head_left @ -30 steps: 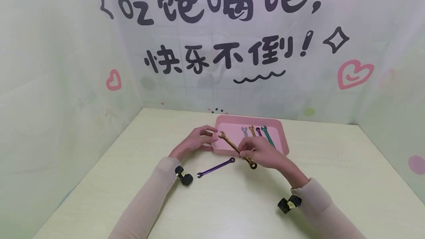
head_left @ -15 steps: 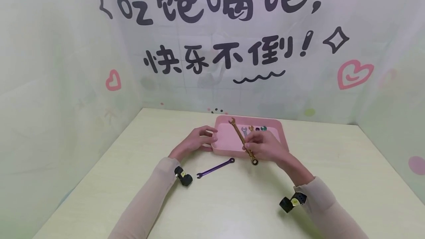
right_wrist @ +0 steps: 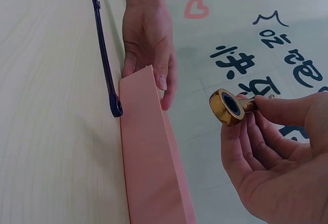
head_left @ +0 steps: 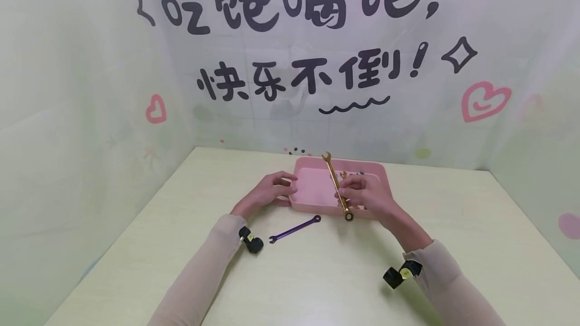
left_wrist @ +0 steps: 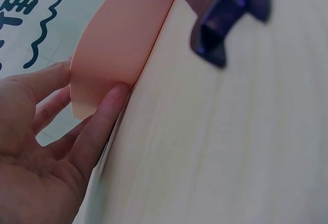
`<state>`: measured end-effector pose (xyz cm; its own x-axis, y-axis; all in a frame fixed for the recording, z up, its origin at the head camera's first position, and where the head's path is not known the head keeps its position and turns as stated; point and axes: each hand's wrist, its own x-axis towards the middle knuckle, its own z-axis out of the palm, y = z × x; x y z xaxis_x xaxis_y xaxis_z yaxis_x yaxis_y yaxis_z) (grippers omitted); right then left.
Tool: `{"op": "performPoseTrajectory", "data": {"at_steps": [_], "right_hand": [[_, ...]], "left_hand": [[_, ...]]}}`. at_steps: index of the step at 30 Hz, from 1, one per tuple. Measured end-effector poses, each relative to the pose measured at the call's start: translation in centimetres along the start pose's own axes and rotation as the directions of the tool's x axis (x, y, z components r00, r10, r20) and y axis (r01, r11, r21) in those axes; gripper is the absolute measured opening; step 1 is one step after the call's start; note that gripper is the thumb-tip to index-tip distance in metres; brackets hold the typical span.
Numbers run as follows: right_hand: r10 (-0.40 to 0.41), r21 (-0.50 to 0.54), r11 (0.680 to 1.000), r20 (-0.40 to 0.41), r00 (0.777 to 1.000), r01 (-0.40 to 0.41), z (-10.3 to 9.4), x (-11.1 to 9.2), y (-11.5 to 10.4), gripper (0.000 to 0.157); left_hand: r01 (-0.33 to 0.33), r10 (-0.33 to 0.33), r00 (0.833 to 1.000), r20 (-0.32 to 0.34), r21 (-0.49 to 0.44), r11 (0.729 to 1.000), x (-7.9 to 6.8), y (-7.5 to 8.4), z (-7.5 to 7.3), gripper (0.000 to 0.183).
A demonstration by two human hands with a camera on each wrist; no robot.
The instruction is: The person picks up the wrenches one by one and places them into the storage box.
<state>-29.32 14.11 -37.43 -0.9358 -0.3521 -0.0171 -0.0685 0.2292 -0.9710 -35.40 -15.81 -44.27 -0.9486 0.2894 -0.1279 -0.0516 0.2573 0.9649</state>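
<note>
My right hand pinches a gold combination wrench between thumb and fingers, over the pink tray. The wrench's open end points away toward the back wall. Its ring end faces the camera in the right wrist view. At the tray's left end, my left hand grips it, thumb on the side wall and fingers near the rim. A purple wrench lies on the table in front of the tray. Other wrenches inside the tray are mostly hidden behind my right hand; one gold head shows.
The tray stands near the back of the pale wooden table. Behind it hangs a white printed curtain with dark lettering, and more curtain closes off both sides. A small black camera sits on each wrist.
My right hand has moved right and slightly away with the gold wrench, which has turned from slanting toward more upright in the head view. My left hand and the purple wrench stay put.
</note>
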Motion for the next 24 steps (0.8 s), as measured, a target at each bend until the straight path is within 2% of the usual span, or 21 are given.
{"op": "performPoseTrajectory", "data": {"at_steps": [17, 24], "right_hand": [[0.077, 0.05, 0.996, -0.08, 0.994, -0.073, -0.02, 0.8, 0.46, 0.024], [0.077, 0.071, 0.995, -0.107, 0.991, -0.07, -0.16, 0.78, 0.46, 0.026]], "left_hand": [[-0.001, 0.001, 1.0, 0.001, -0.001, 1.0, -0.14, -0.11, -0.05, 0.048], [-0.001, 0.001, 1.0, -0.002, 0.001, 1.0, -0.16, 0.13, 0.06, 0.048]]}}
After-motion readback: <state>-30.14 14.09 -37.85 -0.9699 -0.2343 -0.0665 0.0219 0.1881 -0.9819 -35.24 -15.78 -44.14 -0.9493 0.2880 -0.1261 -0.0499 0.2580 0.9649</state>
